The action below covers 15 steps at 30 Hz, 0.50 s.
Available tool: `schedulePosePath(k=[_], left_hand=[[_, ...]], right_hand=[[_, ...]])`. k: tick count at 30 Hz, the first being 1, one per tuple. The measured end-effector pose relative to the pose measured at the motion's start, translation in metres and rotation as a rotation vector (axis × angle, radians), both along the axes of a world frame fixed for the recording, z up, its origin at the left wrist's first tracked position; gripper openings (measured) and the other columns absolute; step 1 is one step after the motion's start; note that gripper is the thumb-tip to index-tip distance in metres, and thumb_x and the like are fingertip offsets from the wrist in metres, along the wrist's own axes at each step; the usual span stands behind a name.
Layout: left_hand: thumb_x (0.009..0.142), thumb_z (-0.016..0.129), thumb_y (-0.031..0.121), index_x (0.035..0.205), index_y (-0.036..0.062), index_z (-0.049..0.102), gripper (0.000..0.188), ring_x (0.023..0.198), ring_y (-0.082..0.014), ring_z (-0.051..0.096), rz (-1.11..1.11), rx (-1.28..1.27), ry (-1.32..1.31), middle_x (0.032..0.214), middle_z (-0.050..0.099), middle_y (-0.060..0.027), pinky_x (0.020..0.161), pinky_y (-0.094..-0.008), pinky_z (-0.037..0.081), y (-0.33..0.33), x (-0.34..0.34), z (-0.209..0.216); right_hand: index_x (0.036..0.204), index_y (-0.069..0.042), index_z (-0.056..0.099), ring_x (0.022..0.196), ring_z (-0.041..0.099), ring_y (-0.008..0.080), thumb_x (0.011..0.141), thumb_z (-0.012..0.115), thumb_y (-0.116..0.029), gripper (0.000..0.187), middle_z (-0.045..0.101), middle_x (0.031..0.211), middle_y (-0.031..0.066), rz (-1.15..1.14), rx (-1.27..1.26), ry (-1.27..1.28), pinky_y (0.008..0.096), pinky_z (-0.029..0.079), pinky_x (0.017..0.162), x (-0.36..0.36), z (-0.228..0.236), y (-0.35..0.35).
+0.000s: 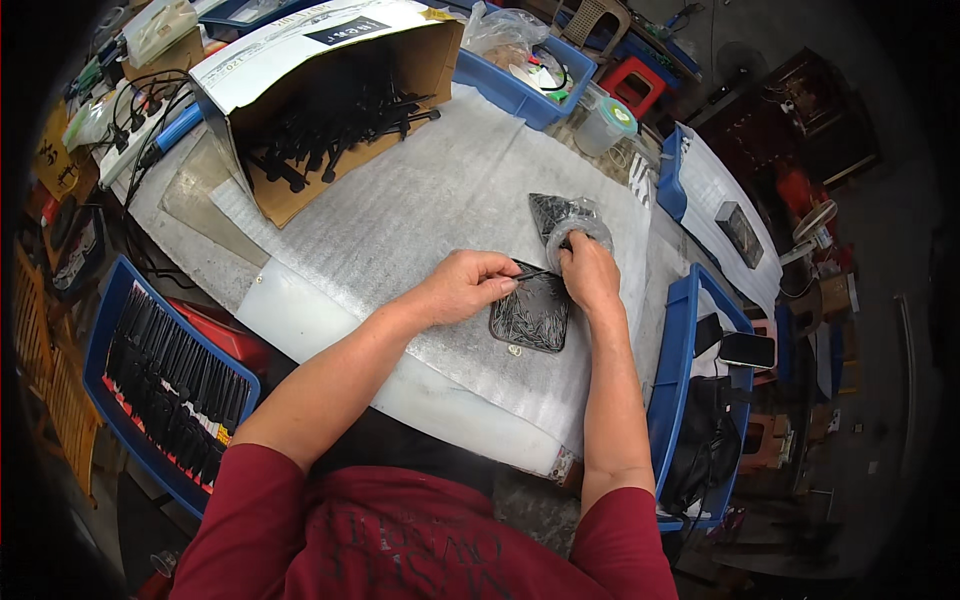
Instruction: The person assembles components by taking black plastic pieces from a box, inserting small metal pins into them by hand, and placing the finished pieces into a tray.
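My left hand (464, 288) pinches a thin black rod-like part (532, 274) between thumb and fingers, over a small dark tray. Slim, shiny metal pins fill much of that tray (530, 318). Just right of the part, my right hand (591, 272) has its fingers curled in against the mouth of a clear plastic bag (583, 222). Dark small pieces (552, 211) show inside the bag. What the right fingertips hold, if anything, is hidden. A small pale ring (515, 350) lies by the tray's near edge.
An open cardboard box (273, 199) of black parts lies at the far left. Blue bins stand around the table: one of packed black pieces (106, 300) at left, one with a phone (746, 349) at right. Foam sheeting (420, 190) covers the tabletop.
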<state>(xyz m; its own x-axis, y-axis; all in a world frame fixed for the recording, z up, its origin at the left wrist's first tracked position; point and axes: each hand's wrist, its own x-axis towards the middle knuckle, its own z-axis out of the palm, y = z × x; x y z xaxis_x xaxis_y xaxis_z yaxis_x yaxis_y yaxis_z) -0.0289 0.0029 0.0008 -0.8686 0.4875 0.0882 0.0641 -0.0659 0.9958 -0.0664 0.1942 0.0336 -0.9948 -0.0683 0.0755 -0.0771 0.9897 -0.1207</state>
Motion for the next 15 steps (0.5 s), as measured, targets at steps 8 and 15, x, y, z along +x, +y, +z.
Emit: schedulePosePath(k=[8,15], left_hand=[[0.081,0.054,0.008,0.092,-0.0014,0.057,0.015,0.066,-0.0039,0.045,-0.003,-0.047,0.03,0.071,0.052,0.0027,0.06,-0.0191,0.04,0.0,-0.001,-0.001],[0.081,0.054,0.008,0.092,-0.0012,0.057,0.015,0.068,-0.0042,0.047,-0.002,-0.03,0.027,0.073,0.054,0.0021,0.062,-0.0194,0.04,0.0,-0.001,-0.001]], right_hand=[[0.078,-0.001,0.054,0.068,0.056,0.0334,0.076,0.056,-0.014,0.014,0.057,0.074,0.017,0.051,-0.207,0.413,0.0398,0.043,0.06,0.01,-0.02,0.011],[0.077,-0.001,0.057,0.061,0.055,0.0275,0.075,0.058,-0.012,0.011,0.056,0.067,0.014,0.027,-0.329,0.479,0.036,0.042,0.056,0.018,-0.017,0.014]])
